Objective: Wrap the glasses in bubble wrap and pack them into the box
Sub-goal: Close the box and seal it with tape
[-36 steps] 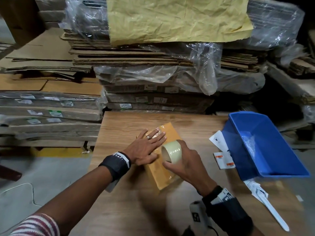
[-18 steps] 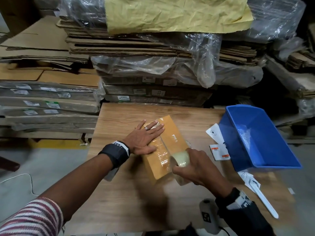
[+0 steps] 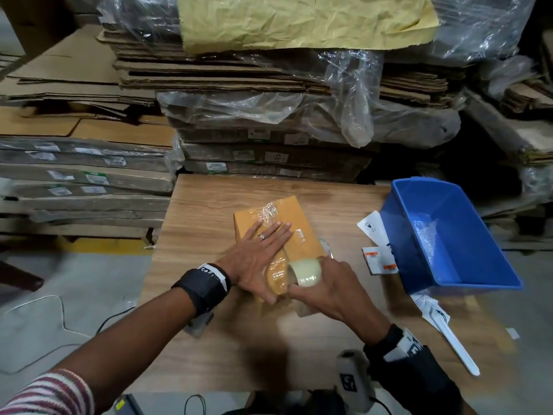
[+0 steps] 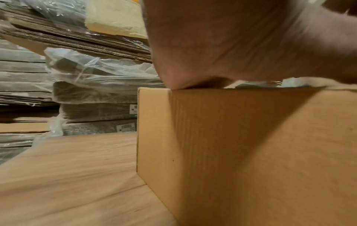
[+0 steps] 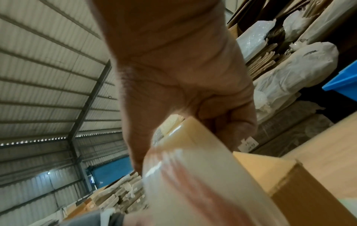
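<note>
A small closed cardboard box [image 3: 302,223] stands in the middle of the wooden table [image 3: 209,211], with clear tape along its top. My left hand [image 3: 257,253] lies flat on the box's lid, fingers straight, pressing it down; the left wrist view shows the palm [image 4: 231,45] on the box's top edge [image 4: 193,137]. My right hand [image 3: 332,289] grips a roll of clear tape [image 3: 305,272] at the box's near end; in the right wrist view the fingers [image 5: 222,116] curl around the tape roll [image 5: 193,175] beside the box corner [image 5: 280,171]. No glasses or bubble wrap show outside the box.
A blue plastic bin [image 3: 449,235] sits tilted at the table's right, holding a bit of clear wrap. Paper labels [image 3: 377,259] lie beside it and a white knife-like tool [image 3: 454,345] lies near the right front. Stacks of flattened cardboard [image 3: 269,145] rise behind the table.
My right hand has pulled the tape roll from the box's top down to its near end, laying tape along the lid. The left hand has stayed flat on the box.
</note>
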Demonstrator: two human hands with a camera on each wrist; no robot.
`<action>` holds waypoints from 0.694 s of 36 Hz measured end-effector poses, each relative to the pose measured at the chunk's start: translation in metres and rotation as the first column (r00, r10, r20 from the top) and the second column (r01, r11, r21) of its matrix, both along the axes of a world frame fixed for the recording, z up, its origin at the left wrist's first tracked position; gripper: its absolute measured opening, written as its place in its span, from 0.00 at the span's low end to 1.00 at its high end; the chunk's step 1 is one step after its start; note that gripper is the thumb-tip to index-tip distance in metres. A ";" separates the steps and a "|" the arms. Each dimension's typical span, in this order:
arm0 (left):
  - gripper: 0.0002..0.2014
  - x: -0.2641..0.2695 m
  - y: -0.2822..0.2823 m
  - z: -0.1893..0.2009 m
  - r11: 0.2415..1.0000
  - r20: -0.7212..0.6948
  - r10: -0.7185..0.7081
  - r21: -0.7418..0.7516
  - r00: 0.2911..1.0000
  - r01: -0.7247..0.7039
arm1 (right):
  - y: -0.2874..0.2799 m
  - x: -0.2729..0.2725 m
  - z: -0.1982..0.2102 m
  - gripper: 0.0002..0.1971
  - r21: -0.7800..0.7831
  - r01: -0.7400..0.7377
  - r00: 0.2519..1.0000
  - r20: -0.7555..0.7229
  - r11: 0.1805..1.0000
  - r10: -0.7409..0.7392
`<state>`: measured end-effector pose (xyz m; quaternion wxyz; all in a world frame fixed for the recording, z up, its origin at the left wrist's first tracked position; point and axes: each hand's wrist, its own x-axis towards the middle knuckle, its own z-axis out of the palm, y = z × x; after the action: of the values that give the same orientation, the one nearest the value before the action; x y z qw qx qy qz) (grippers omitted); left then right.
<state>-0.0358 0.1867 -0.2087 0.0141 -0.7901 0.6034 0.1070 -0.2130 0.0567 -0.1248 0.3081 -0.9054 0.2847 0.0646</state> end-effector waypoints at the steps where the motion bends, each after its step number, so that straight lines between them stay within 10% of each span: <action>1: 0.79 -0.001 0.000 0.001 1.000 -0.011 0.004 -0.011 1.000 -0.004 | 0.000 -0.001 0.001 0.28 0.001 0.002 1.000 0.001 1.000 -0.002; 13: 0.73 -0.008 -0.002 0.001 0.999 0.037 0.030 -0.036 0.999 -0.029 | -0.007 -0.009 -0.010 0.45 -0.008 -0.098 0.980 -0.175 0.995 0.095; 25: 0.48 -0.025 0.005 -0.008 0.993 0.103 -0.117 -0.008 0.988 0.119 | -0.010 -0.021 -0.042 0.30 0.026 -0.136 0.973 -0.184 0.990 0.139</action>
<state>-0.0605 0.1915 -0.2162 0.0458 -0.7575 0.6484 0.0609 -0.2339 0.0471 -0.1668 0.2811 -0.9109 0.2484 0.1719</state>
